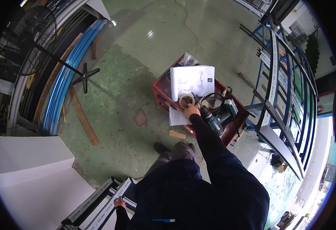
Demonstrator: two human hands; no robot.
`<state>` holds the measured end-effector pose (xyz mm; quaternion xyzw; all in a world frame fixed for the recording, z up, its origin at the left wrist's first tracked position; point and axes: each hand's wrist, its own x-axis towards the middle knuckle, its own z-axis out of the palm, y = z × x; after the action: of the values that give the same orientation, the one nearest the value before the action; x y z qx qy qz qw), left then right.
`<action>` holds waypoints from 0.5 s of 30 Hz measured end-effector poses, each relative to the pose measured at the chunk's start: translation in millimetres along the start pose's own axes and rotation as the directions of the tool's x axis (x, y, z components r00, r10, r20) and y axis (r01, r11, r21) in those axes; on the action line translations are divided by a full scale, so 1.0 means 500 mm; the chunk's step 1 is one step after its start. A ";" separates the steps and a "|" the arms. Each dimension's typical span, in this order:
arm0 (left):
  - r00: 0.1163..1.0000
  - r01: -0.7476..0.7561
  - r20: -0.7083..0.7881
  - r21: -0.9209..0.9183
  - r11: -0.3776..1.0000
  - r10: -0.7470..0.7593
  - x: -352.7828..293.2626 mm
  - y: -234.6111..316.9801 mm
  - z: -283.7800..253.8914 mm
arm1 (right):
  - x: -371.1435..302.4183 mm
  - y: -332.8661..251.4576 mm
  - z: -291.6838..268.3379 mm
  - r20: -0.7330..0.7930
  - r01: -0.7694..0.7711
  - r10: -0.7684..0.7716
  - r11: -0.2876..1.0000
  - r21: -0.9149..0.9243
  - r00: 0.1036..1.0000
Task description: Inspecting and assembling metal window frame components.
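My right arm reaches forward to a red tool cart (160,100). There my right hand (192,110) is closed on the lower rim of a tan roll of tape (181,102), its fingertips partly hidden. The roll lies against the near edge of a pad of printed sheets (194,81). A teal and black cordless drill (212,120) lies just right of that hand. Low on the left, my left hand (119,202) is closed around the edge of a long metal profile (107,214) with white protective film.
Blue-wrapped profiles (62,82) lie along the left beside a black pedestal fan (37,36). A wooden plank (83,119) lies on the green floor. Racked dark frames (277,76) stand at the right. A white block (30,161) borders the lower left.
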<state>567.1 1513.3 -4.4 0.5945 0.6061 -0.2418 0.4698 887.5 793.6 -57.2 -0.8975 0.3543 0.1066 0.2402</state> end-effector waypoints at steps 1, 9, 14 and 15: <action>0.984 0.140 0.137 -0.229 0.963 -0.110 -0.007 0.005 -0.033 | 0.024 -0.004 0.015 0.003 -0.007 0.007 1.000 -0.003 1.000; 0.792 -0.557 0.375 0.768 0.318 0.482 0.083 0.170 0.152 | 0.044 -0.062 0.053 -0.227 -0.093 0.147 0.969 0.230 0.963; 0.681 -0.721 0.355 0.479 0.501 0.641 0.089 0.466 0.430 | 0.141 -0.125 0.040 -0.163 -0.233 0.464 0.680 0.695 0.870; 0.808 -0.589 0.360 0.482 0.648 0.467 0.080 0.557 0.480 | 0.173 -0.121 0.072 -0.119 -0.189 0.481 0.544 0.817 0.869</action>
<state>904.5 1377.7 -70.7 0.8300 0.2521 -0.3233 0.3781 991.2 799.4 -97.8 -0.6185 0.5666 -0.1660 0.5186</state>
